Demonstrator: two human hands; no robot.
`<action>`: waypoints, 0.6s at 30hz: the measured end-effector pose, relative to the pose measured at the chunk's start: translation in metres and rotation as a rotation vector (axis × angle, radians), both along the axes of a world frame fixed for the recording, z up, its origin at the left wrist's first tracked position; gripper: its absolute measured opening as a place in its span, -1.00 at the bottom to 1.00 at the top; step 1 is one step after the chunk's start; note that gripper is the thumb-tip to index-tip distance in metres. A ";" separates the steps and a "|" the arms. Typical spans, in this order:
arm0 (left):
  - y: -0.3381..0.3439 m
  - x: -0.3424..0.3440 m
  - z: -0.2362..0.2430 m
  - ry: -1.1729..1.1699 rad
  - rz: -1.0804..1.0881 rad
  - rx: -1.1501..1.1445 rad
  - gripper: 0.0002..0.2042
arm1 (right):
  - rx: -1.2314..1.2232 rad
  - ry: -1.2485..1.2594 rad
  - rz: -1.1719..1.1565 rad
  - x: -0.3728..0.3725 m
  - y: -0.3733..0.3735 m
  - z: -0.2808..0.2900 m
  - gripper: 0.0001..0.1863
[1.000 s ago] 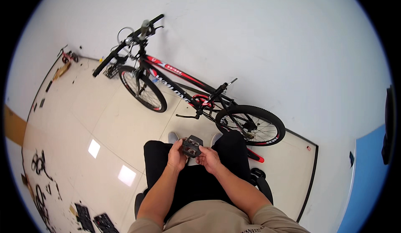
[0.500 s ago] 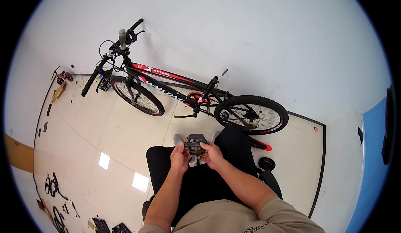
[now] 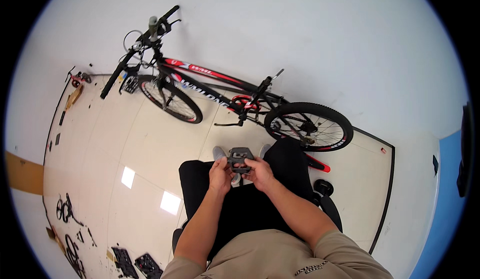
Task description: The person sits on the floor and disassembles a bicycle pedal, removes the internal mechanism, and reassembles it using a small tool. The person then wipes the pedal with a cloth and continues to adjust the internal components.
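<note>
I sit with a dark grey bicycle pedal point(image 3: 241, 155) held in front of me over my lap, between the knees of my black trousers. My left hand point(image 3: 220, 176) grips the pedal's left end, thumb on top. My right hand point(image 3: 260, 174) holds its right side, also thumb up; some fingertips are hidden underneath. Beyond my hands, a black and red bicycle point(image 3: 200, 86) stands along the white wall, its handlebar at upper left. A loose red and black part point(image 3: 318, 164), perhaps a saddle, lies beside my right knee, partly hidden.
A small red bike point(image 3: 80, 79) and cardboard point(image 3: 76, 94) lie at far left. Loose black bike parts point(image 3: 65, 209) and open black tool cases point(image 3: 125, 261) are on the tiled floor at lower left. A round black object point(image 3: 323, 187) is by my chair's right.
The pedal has been turned from slanted to nearly level, still held in both hands. It and my hands sit slightly higher and further right in view, with the surroundings shifted too.
</note>
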State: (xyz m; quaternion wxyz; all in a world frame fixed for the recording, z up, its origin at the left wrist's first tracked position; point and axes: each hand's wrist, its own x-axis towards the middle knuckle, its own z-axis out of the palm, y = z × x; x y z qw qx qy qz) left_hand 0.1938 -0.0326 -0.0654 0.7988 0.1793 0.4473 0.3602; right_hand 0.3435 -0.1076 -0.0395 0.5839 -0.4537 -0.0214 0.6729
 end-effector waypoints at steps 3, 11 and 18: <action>-0.002 0.005 0.005 0.065 0.028 -0.004 -0.76 | -0.030 -0.011 -0.015 0.002 -0.003 0.002 -0.70; -0.004 0.014 0.016 0.090 0.089 -0.041 -0.72 | 0.009 0.000 0.009 0.006 -0.005 0.004 -0.71; -0.005 0.006 0.012 0.046 0.016 0.037 -0.77 | -0.023 0.065 -0.011 0.005 -0.003 0.005 -0.69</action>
